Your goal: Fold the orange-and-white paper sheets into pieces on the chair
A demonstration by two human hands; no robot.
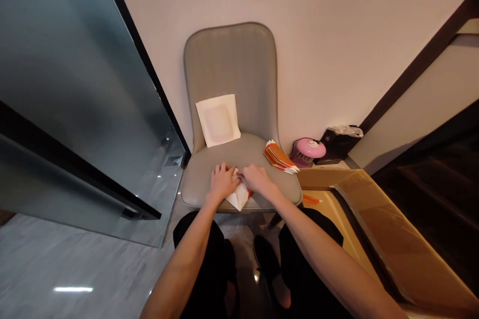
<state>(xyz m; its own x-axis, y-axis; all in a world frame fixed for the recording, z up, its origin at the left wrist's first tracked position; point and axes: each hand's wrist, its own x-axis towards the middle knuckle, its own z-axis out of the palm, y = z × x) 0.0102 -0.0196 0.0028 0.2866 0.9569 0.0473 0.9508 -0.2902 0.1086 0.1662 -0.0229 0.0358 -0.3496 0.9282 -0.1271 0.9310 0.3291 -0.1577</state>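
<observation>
A folded sheet of paper (238, 197), white with a bit of red-orange at its right side, lies on the front of the grey chair seat (197, 179). My left hand (223, 181) rests over its left part, fingers stretched and slightly spread, pressing down. From the right, my right hand (256, 178) pinches the paper's upper edge with its fingers drawn together. Both hands cover part of the folds. Right of them sits a bundle of folded orange-and-white paper pieces (280, 157). Behind, a stack of white square sheets (219, 120) leans against the backrest (232, 65).
A large cardboard box (396, 254) stands open at the right, an orange paper piece (311, 200) inside. Beyond it are a pink round-topped device (311, 148) and a black bag (337, 144). A frosted glass door (75, 84) with a black frame borders the left.
</observation>
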